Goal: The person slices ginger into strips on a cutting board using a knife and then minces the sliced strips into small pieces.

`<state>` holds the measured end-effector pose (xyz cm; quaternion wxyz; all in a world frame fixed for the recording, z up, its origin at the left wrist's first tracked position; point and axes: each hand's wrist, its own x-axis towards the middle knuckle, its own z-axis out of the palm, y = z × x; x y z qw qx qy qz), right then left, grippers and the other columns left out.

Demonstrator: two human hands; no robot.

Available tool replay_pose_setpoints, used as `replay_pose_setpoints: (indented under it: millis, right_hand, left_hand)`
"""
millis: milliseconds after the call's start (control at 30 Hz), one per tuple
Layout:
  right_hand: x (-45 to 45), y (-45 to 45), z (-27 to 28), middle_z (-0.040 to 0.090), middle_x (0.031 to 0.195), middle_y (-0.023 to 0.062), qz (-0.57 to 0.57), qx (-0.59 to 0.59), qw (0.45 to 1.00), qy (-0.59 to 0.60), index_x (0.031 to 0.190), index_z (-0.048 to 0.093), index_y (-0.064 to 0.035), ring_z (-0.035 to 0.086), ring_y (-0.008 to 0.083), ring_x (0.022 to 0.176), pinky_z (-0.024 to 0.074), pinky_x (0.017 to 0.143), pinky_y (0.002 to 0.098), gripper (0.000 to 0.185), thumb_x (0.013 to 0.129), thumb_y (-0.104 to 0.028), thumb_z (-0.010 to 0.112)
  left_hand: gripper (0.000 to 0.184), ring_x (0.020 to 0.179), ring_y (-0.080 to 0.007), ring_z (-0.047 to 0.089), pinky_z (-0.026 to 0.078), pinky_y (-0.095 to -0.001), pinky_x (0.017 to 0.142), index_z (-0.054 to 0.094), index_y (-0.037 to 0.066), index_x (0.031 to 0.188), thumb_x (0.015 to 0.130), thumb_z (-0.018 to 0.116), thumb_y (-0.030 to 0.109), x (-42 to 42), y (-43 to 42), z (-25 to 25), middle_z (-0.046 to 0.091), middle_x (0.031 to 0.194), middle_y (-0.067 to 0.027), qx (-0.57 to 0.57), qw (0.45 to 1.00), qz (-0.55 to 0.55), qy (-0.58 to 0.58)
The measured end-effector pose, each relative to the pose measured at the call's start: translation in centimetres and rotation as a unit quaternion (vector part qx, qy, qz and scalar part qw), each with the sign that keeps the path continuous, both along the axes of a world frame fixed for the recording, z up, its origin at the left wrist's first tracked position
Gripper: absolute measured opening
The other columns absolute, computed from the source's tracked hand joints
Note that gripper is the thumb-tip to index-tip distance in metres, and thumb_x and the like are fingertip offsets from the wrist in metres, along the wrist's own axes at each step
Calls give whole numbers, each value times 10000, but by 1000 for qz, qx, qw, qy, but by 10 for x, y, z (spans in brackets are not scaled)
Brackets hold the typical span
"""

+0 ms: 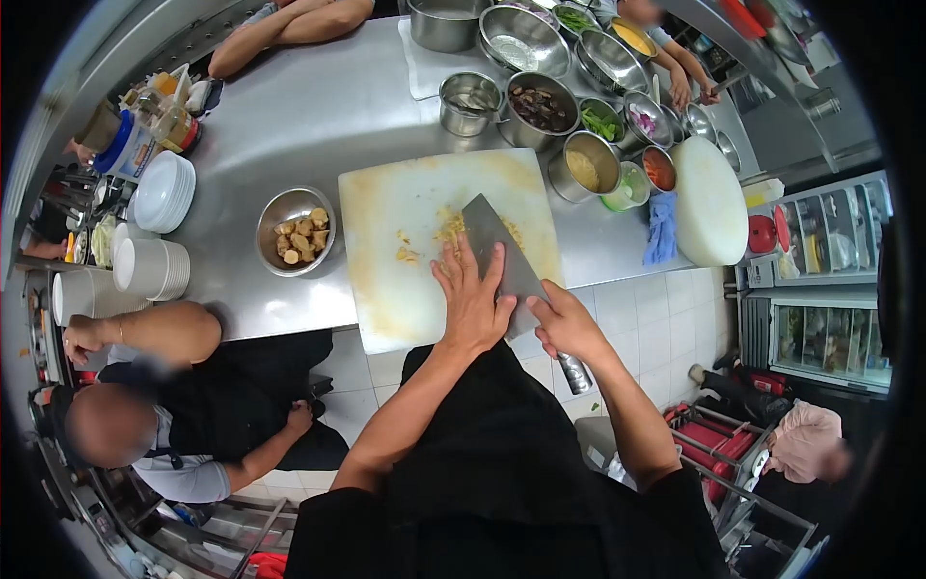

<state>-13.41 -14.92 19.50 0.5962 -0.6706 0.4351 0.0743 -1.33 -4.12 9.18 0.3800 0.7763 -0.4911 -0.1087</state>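
Note:
My right hand (571, 326) grips a cleaver (494, 236) with a broad, dark metal blade. The blade lies at a slant across the white cutting board (386, 299), over chopped yellow bits (449, 224) that look like ginger. Fingers spread, my left hand (473, 304) rests flat beside the blade, its fingertips close to the bits and its thumb side against the cleaver. A few more scraps (406, 255) lie left of it on the board. Left of the board, a metal bowl (267, 259) contains knobbly pieces of ginger (302, 239).
Metal pots and bowls of ingredients crowd the back right, including a pot of dark pieces (540, 108). A blue cloth (661, 230) and a second white board (711, 203) lie at right. Stacked white bowls (152, 267) stand at left, near a seated person (241, 415). Other people's arms rest at the far side.

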Motion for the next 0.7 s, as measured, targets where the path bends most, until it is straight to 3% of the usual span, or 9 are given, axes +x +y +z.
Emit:
replay_pose_setpoints:
  millis: [100,200,233,267,333,400,467,567,700]
  right_hand:
    - [0,9,19,434,539,18,41,-49,998,24,1125,523,13,413,116,378,362,387,303,215,1026,-170,471]
    - [-2,10,23,426,529,8,57,-46,997,30,1132,528,9,407,101,384,359,394,288,220,1032,-177,467]
    - [-5,8,19,468,507,52,53,-34,998,25,1111,534,-5,461,188,369,396,406,354,184,995,-147,521]
    - [-7,9,11,468,507,52,53,-36,998,19,1111,534,-5,461,188,369,396,406,354,184,995,-147,521]
    - [-13,7,6,559,552,154,197,-439,872,-92,1018,516,-7,607,300,491,459,452,435,100,927,-48,505]
    - [-17,-5,3,597,632,206,219,-488,844,-45,994,511,-21,642,374,600,485,492,472,174,824,6,534]
    - [-20,-28,-24,608,685,200,257,-572,775,-75,964,505,-25,649,367,604,509,511,450,208,770,-14,579]
    - [-8,-37,-42,616,715,177,300,-600,738,-75,903,500,-18,663,332,596,524,507,416,191,752,-50,612]
    - [-4,-36,-44,624,715,157,346,-607,707,-112,872,497,-13,674,303,597,532,499,398,190,747,-68,630]
  left_hand:
    - [699,1424,-604,1,3,-749,1084,357,55,1511,983,409,511,22,1,-38,12,1582,-353,45,991,130,9]
    - [704,1426,-600,0,-16,-730,1097,305,56,1534,990,365,498,34,5,-11,-29,1582,-359,6,999,39,-22]
    - [704,1426,-600,0,-16,-730,1097,305,56,1534,990,365,498,35,8,-16,-29,1582,-359,7,999,39,-24]
    - [717,1429,-596,0,-16,-727,1098,304,69,1538,983,389,515,39,6,-25,-34,1579,-363,102,990,86,-35]
    - [732,1431,-591,-1,-15,-725,1099,302,82,1541,975,412,533,52,6,-26,-39,1577,-367,185,973,131,-50]
    - [769,1435,-589,0,-14,-719,1103,340,97,1530,929,527,538,69,26,-20,-18,1574,-377,-60,981,180,-49]
    - [909,1442,-584,9,-10,-716,1107,385,149,1517,796,672,622,64,22,37,7,1583,-361,-67,985,148,-56]
    - [1076,1458,-551,42,3,-748,1090,436,226,1492,586,793,683,38,-4,72,69,1600,-308,73,975,-109,-178]
    - [1037,1471,-518,57,4,-759,1085,452,223,1481,609,778,679,22,-39,38,101,1606,-286,116,955,-179,-205]
